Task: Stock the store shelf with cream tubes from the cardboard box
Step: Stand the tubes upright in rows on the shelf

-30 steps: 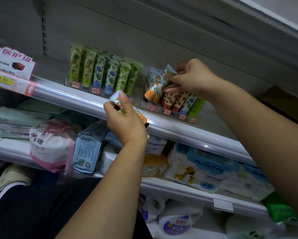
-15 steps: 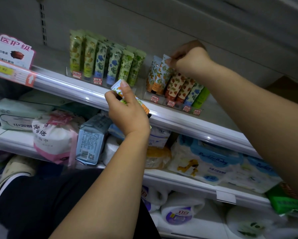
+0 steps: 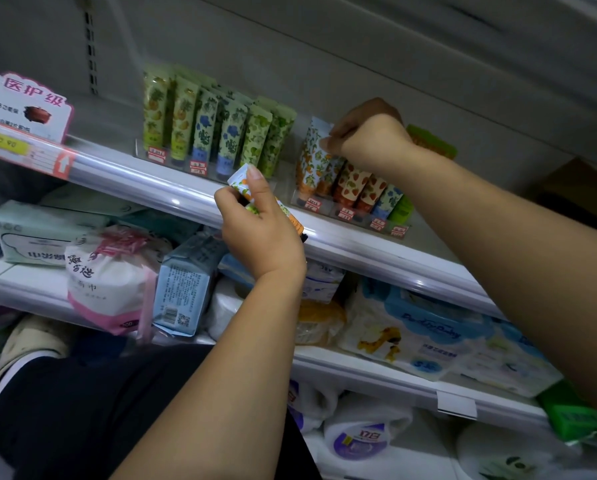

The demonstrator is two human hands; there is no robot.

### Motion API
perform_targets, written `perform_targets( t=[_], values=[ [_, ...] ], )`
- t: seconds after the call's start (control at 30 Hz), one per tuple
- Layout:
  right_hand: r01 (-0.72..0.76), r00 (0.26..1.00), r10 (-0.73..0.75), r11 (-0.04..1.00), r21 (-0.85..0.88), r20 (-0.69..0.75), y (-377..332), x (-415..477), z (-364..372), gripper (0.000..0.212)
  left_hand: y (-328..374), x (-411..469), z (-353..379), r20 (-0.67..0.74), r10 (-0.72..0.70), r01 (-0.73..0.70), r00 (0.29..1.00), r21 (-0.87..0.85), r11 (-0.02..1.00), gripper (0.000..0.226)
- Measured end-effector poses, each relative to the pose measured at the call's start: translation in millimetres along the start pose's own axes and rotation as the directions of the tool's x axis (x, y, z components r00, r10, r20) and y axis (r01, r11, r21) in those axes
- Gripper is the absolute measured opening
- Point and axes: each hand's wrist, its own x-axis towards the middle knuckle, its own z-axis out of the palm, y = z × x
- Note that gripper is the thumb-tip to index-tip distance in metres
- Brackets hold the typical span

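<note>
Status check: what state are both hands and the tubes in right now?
left hand: grips spare tube, in front of the shelf edge.
right hand: pinches top of orange-print tube.
orange-print tube: standing cap-down in right rack.
left rack tubes: standing, caps down.

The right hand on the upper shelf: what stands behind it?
A green packet with an orange pattern shows behind the right hand, whose fingers pinch the white orange-fruit cream tube. The hand and wrist cover the packet's lower left part, so its full shape is hidden.
</note>
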Motion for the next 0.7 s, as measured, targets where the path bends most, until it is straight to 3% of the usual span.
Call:
perform_targets(
  t=[0.23,0.37,0.43,0.57,0.7],
  values=[
    [0.009,0.998,-0.009,1.0,-0.007,0.054,-2,3,-5,0.03,3,-2,-1,0.032,0.027,-0.027,0.999,0.0,1.0,0.037],
    [0.089,0.989,-0.073,0.989,0.115,-0.132,6,-5,-5,0.006,7,-3,-6,0.097,0.034,-0.031,0.995,-0.033,0.999,0.037],
    [0.145,0.98,-0.123,0.979,0.141,-0.154,7,-15,-9,0.015,10,-1,-7,0.174,0.02,-0.002,0.985,-0.102,0.995,0.037],
    [0.24,0.971,-0.232,0.949,0.204,-0.065,5,-38,-20,0.011,12,0,-7,0.391,-0.043,0.131,0.919,-0.201,0.971,0.036],
    [0.252,0.94,-0.302,0.928,0.275,0.157,8,-56,-33,0.017,13,-6,-7,0.504,-0.045,0.143,0.863,-0.159,0.977,0.04]
  ],
)
